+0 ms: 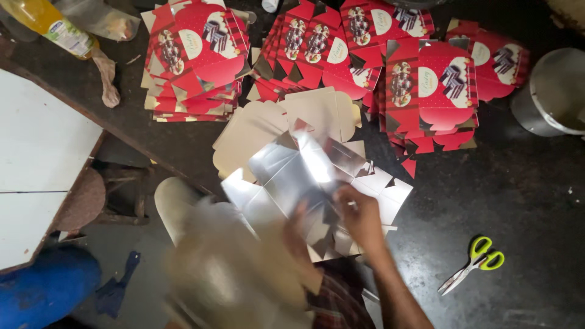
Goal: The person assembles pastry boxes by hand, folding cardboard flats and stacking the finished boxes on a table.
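Scissors [472,264] right of silver carton [304,176]

The floor [524,201] is dark and a little shiny under dim light. Far to the left of the grip stands a white board [36,164] with a brown wooden edge, and a small wooden stool [119,189] beneath it.
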